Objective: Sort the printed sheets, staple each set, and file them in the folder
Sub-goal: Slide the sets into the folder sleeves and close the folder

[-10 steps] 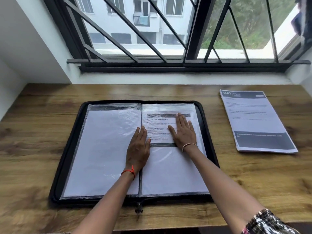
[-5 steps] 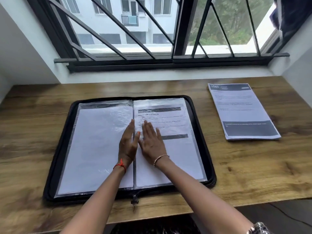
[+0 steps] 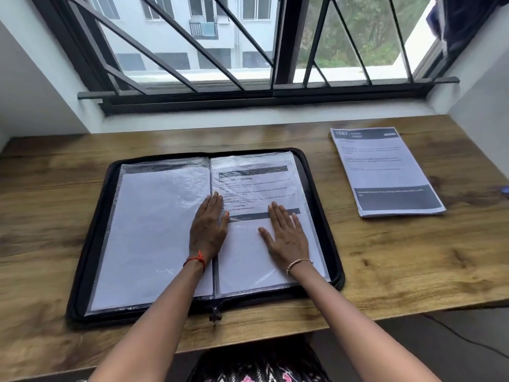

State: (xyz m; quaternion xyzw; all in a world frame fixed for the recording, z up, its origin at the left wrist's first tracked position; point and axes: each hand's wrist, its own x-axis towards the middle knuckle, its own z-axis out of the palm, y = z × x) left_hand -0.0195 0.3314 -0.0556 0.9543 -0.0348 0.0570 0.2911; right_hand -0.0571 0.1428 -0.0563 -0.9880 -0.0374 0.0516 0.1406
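Note:
A black zip folder (image 3: 91,244) lies open on the wooden desk, its clear plastic sleeves spread like a book. The right sleeve holds a printed sheet (image 3: 256,186) with dark bands and text; the left sleeve (image 3: 154,232) shows blank white paper. My left hand (image 3: 208,228) lies flat with straight fingers over the folder's spine. Flat on the lower half of the printed sheet's sleeve rests my right hand (image 3: 285,234). A second set of printed sheets (image 3: 385,172) lies on the desk to the right of the folder.
The desk (image 3: 399,257) runs up to a white sill under a barred window (image 3: 248,86). White walls close in on both sides. A small blue object (image 3: 505,190) shows at the right edge. The folder's zip pull (image 3: 215,315) hangs at the front edge.
My right hand slid right across the printed sheet's sleeve, away from my left hand, which stays at the spine. The camera view shifted slightly.

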